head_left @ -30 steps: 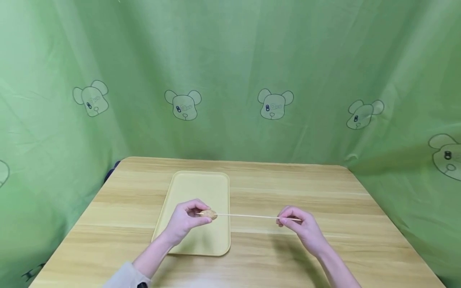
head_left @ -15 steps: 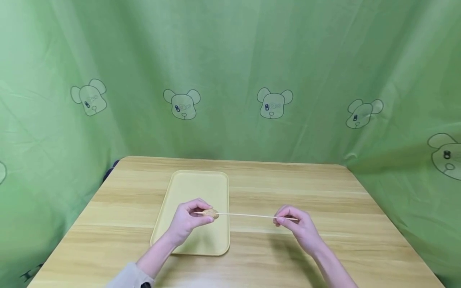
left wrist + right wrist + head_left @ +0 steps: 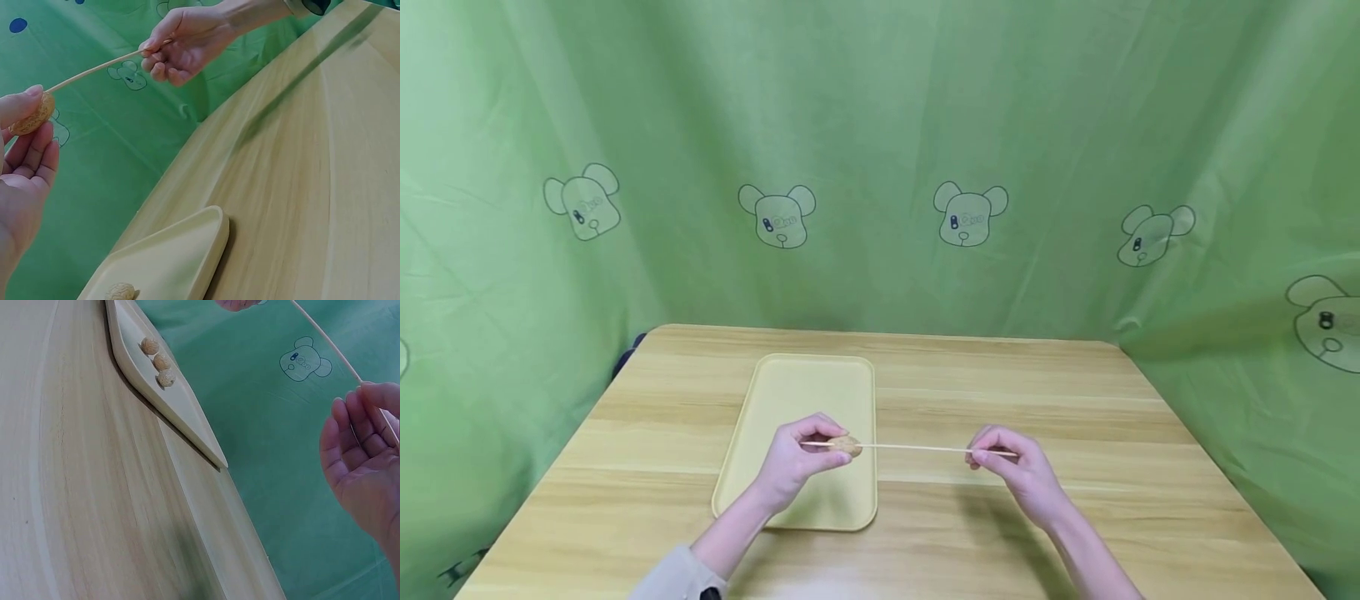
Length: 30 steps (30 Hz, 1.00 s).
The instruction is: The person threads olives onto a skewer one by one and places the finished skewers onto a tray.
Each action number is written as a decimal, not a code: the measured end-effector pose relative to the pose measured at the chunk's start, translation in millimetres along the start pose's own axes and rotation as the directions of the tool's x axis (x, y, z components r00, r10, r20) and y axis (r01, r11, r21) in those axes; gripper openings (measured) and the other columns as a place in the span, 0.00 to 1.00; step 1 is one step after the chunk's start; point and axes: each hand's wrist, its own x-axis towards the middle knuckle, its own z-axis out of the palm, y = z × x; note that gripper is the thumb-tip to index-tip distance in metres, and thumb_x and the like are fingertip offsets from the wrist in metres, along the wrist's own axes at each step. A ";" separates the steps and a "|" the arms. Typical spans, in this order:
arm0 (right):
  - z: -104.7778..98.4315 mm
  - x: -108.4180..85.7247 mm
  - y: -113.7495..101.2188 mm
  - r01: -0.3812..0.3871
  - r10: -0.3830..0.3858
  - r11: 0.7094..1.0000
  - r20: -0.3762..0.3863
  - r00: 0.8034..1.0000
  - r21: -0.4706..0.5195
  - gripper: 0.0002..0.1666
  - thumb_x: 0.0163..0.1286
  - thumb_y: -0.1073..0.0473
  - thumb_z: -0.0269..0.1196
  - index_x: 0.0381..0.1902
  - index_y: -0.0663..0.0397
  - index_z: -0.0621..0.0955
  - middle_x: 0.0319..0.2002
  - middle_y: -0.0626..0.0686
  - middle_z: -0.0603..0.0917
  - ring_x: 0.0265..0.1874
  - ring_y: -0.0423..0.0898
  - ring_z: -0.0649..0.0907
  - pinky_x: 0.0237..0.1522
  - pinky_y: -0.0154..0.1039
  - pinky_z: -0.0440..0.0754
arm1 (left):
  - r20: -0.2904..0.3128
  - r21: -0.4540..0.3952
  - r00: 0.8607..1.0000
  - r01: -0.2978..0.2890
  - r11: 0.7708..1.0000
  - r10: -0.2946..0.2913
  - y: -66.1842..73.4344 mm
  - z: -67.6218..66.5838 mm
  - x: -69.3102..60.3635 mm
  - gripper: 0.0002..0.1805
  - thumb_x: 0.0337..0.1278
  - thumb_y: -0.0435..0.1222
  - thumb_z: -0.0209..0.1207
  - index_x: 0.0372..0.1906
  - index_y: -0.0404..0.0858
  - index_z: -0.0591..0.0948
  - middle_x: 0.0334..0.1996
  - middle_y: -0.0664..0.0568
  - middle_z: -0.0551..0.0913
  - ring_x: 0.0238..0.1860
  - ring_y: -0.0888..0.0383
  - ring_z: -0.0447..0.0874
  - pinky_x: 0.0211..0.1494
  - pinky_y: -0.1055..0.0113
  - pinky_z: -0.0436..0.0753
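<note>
My left hand (image 3: pixel 792 464) pinches a tan, rough-surfaced oval piece (image 3: pixel 846 446) between thumb and fingers, above the tray. A thin wooden stick (image 3: pixel 917 448) runs through the piece, its tip poking out on the left inside my hand. The stick's other end is pinched by my right hand (image 3: pixel 1024 473), over the table to the right of the tray. In the left wrist view the oval piece (image 3: pixel 35 115) sits at the stick's end, the stick (image 3: pixel 94 70) slanting up to my right hand (image 3: pixel 190 42). The right wrist view shows my right fingers curled beneath the stick (image 3: pixel 331 344).
A cream tray (image 3: pixel 816 383) lies on the wooden table (image 3: pixel 1037 392), left of centre. On it, several wrinkled tan balls show in the right wrist view, one of them (image 3: pixel 161 362) between two others. A green curtain (image 3: pixel 865 100) with bear-head prints hangs behind and at both sides.
The oval piece and my left hand have shifted slightly right along the stick, and more of the tip shows at the left. My right hand has moved slightly left, keeping its pinch.
</note>
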 end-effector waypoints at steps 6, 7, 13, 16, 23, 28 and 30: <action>2.1 1.2 0.8 0.034 -0.035 0.999 0.027 0.999 0.033 0.05 0.63 0.76 0.53 0.31 0.67 0.76 0.32 0.54 0.79 0.33 0.46 0.80 0.38 0.38 0.82 | -0.004 -0.007 1.000 0.012 1.000 -0.012 -2.4 1.4 -0.5 0.18 0.38 0.20 0.63 0.37 0.14 0.72 0.35 0.53 0.78 0.33 0.62 0.80 0.38 0.69 0.83; 2.5 1.4 1.0 0.040 -0.041 0.998 0.032 0.999 0.041 0.06 0.63 0.76 0.52 0.31 0.68 0.76 0.32 0.54 0.79 0.34 0.46 0.80 0.38 0.38 0.82 | -0.005 -0.004 1.000 0.011 1.000 -0.011 -2.6 1.5 -0.5 0.19 0.38 0.20 0.63 0.38 0.14 0.72 0.35 0.53 0.78 0.33 0.62 0.80 0.38 0.69 0.83; 4.8 1.3 2.3 0.019 -0.021 0.997 0.033 0.999 0.072 0.07 0.63 0.76 0.52 0.31 0.66 0.76 0.33 0.55 0.78 0.34 0.44 0.80 0.39 0.36 0.81 | 0.001 -0.008 1.000 0.001 1.000 -0.001 -3.5 2.5 -0.3 0.19 0.38 0.21 0.64 0.37 0.15 0.72 0.34 0.54 0.79 0.33 0.62 0.80 0.37 0.70 0.83; 5.7 0.9 1.9 0.000 -0.002 0.997 0.026 1.000 0.075 0.06 0.63 0.76 0.52 0.31 0.66 0.76 0.33 0.54 0.78 0.34 0.43 0.80 0.39 0.36 0.81 | 0.008 -0.012 1.000 -0.013 1.000 0.013 -4.2 3.1 -0.4 0.17 0.37 0.21 0.64 0.37 0.16 0.73 0.34 0.54 0.79 0.33 0.62 0.80 0.37 0.71 0.82; 7.1 1.7 -0.3 -0.003 0.002 0.998 0.023 1.000 0.065 0.05 0.63 0.75 0.53 0.31 0.65 0.76 0.33 0.54 0.79 0.35 0.44 0.80 0.39 0.36 0.81 | 0.020 -0.040 0.999 -0.041 0.998 0.042 -6.7 4.1 -0.5 0.13 0.37 0.20 0.64 0.35 0.26 0.79 0.34 0.53 0.78 0.34 0.62 0.79 0.38 0.71 0.82; 8.4 2.1 1.0 0.009 -0.011 0.999 0.033 0.999 0.050 0.05 0.63 0.75 0.53 0.30 0.68 0.75 0.33 0.54 0.79 0.34 0.46 0.80 0.38 0.37 0.81 | 0.034 -0.060 0.998 -0.053 0.997 0.055 -7.8 4.8 -0.5 0.14 0.38 0.19 0.63 0.35 0.32 0.81 0.34 0.53 0.78 0.35 0.62 0.79 0.38 0.71 0.82; 8.9 2.4 1.2 0.016 -0.018 0.999 0.039 0.999 0.050 0.04 0.63 0.75 0.52 0.30 0.70 0.75 0.32 0.53 0.79 0.34 0.47 0.80 0.38 0.37 0.81 | 0.038 -0.066 0.998 -0.056 0.996 0.059 -7.9 5.2 -0.5 0.14 0.38 0.19 0.63 0.35 0.35 0.82 0.34 0.53 0.78 0.35 0.62 0.79 0.38 0.71 0.82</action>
